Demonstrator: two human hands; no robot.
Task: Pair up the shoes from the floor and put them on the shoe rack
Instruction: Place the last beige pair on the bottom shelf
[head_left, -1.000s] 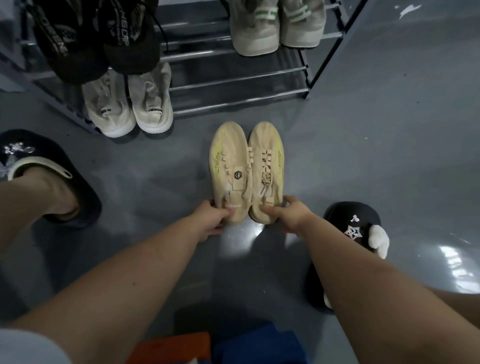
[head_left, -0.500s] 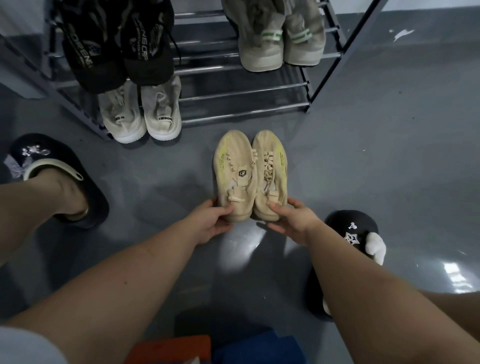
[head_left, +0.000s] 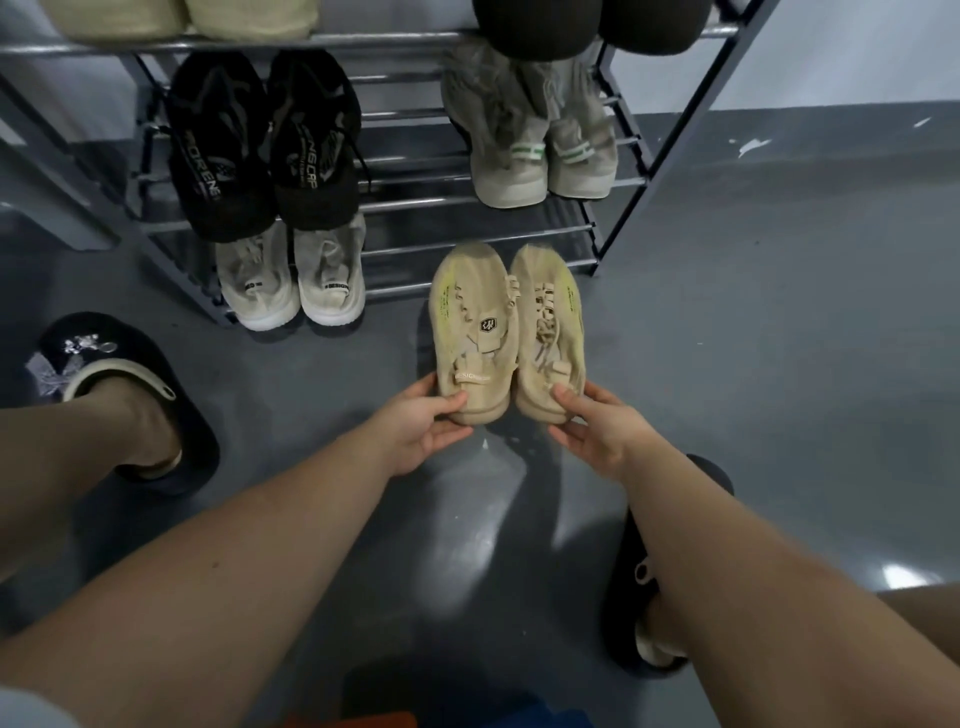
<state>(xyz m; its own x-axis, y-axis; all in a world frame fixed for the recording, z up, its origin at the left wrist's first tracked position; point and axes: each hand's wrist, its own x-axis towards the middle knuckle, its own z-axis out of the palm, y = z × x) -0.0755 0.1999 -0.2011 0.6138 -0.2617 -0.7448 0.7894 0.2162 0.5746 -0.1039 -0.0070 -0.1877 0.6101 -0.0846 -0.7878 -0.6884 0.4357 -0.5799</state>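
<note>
Holding the beige pair (head_left: 506, 327) by the heels, left hand (head_left: 423, 423) and right hand (head_left: 597, 423) each gripping one shoe. Compared to before, the pair's moved up-frame, toes now at the shoe rack's (head_left: 660, 156) bottom rail.

The beige shoes (head_left: 506, 332) at twelve o'clock are showing matt knit cloth; the shoe rack (head_left: 467, 205) bars are gleaming like smooth metal; the grey floor (head_left: 779, 364) is shining glossy.

"DESIGN" on the white shoes' (head_left: 291, 283) heel tabs; black shoes' (head_left: 262, 150) print unclear.
</note>
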